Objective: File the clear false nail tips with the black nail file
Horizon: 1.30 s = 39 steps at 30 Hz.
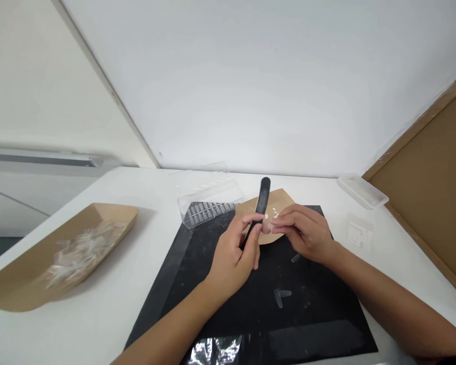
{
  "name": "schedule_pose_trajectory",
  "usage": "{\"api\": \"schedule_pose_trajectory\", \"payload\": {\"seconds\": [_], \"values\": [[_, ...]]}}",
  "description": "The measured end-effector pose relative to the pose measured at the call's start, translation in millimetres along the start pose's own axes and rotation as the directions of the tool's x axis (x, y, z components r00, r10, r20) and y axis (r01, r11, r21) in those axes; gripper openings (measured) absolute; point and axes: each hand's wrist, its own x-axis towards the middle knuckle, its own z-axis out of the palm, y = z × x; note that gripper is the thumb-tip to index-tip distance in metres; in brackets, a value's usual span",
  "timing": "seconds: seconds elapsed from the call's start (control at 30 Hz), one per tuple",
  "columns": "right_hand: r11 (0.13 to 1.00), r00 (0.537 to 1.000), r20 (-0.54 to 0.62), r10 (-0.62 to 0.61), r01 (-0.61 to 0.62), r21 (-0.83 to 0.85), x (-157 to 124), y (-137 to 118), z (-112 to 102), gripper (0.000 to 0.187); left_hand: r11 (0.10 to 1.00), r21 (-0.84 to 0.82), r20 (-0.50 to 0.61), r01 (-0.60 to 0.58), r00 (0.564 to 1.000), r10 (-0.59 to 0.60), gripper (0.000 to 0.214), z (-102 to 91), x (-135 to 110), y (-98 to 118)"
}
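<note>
A curved black nail file is gripped between the thumb and fingers of my left hand, its free end pointing up and away. My right hand is closed in a pinch beside it, apparently on a small clear nail tip, mostly hidden by the fingers. Both hands are over the near part of a brown paper tray with several small white pieces in it. Below them, clear nail tips lie on a black mat, and another nail tip rests under my right hand.
A clear plastic box with rows of nail tips stands behind the mat's left corner. To the left, a large brown paper tray holds a heap of clear pieces. An empty-looking plastic container sits back right, near a cardboard box.
</note>
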Motion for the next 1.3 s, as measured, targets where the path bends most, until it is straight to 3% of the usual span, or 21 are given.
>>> {"api": "schedule_pose_trajectory", "payload": {"seconds": [0.13, 0.27, 0.5, 0.73, 0.87, 1.0, 1.2, 1.3], "values": [[0.999, 1.000, -0.003, 0.028, -0.028, -0.019, 2.9, -1.5, -1.4, 0.014, 0.996, 0.088, -0.031, -0.016, 0.999, 0.019, 0.047, -0.7, 0.3, -0.8], [0.996, 0.998, -0.043, 0.045, -0.049, -0.080, 3.6, -2.4, 4.3, 0.010, 0.942, 0.318, 0.059, -0.108, 0.994, 0.094, 0.018, -1.3, 2.7, 6.9], [0.985, 0.994, -0.044, 0.105, -0.110, -0.132, -3.2, -0.2, 15.3, 0.010, 0.877, 0.406, 0.055, -0.256, 0.965, 0.256, 0.022, 3.4, 1.6, 5.6], [0.972, 0.991, -0.001, 0.136, -0.134, -0.191, -5.3, -4.8, 18.0, 0.011, 0.818, 0.481, 0.039, -0.314, 0.941, 0.337, 0.020, 3.2, -0.4, -3.0], [0.958, 0.977, -0.001, 0.212, -0.208, -0.196, -2.9, -6.8, 15.1, 0.014, 0.760, 0.547, 0.044, -0.351, 0.918, 0.393, 0.020, 4.0, -0.3, -3.9], [0.937, 0.961, -0.017, 0.278, -0.275, -0.216, -3.4, -1.4, 14.4, 0.013, 0.737, 0.583, 0.052, -0.342, 0.921, 0.386, 0.021, 6.8, -0.5, -4.5], [0.936, 0.988, 0.011, 0.155, -0.143, -0.322, -13.0, 11.1, 27.3, 0.015, 0.724, 0.610, 0.062, -0.321, 0.931, 0.360, 0.023, 7.6, -2.5, -10.9], [0.938, 0.980, 0.082, 0.182, -0.148, -0.314, -16.3, 11.7, 28.5, 0.016, 0.744, 0.594, 0.068, -0.305, 0.941, 0.332, 0.023, 6.8, -3.1, -12.1]]}}
